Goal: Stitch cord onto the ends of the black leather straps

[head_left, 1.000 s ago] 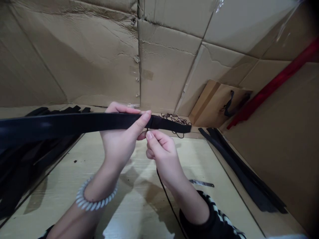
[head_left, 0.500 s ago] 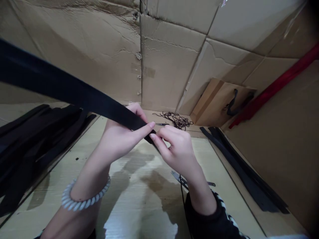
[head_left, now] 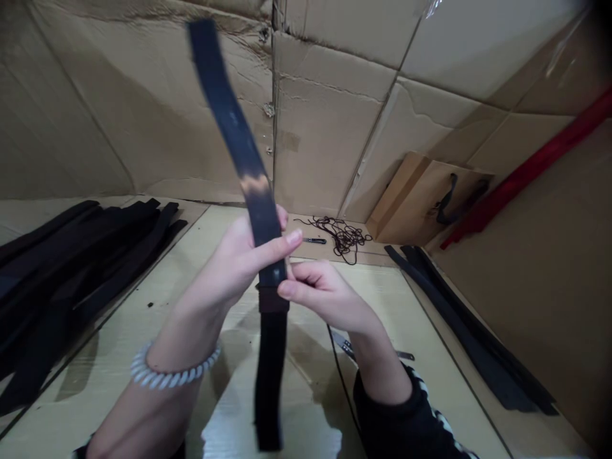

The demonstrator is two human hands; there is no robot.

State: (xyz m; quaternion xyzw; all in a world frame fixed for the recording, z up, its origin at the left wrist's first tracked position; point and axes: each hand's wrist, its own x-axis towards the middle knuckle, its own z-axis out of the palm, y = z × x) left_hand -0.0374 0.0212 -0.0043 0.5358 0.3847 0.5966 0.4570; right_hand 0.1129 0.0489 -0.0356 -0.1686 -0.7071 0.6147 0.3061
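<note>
A long dark strap (head_left: pixel 262 215) stands nearly upright in front of me, raised above the table. A worn-looking tan patch marks its upper half, and a brownish band crosses it just under my fingers. My left hand (head_left: pixel 239 258) is closed around the strap, thumb laid across its front. Slightly lower, my right hand (head_left: pixel 325 293) pinches the strap's right edge between thumb and fingers. Below the band, the strap's black lower end hangs over the table. A thin black cord (head_left: pixel 340 370) runs down beside my right forearm.
Dark strips lie piled (head_left: pixel 71 274) at left; more strips (head_left: pixel 468 325) lie at right. Metal snips (head_left: pixel 343 344) rest partly under my right forearm. At the back are tangled dark cord (head_left: pixel 347 236), a small tool (head_left: pixel 314 241) and a paper bag (head_left: pixel 421 197) by cardboard walls.
The strap has swung from a slant toward the upper left to nearly upright, showing its far end, tan patch and lower part. My right hand has moved slightly down and left.
</note>
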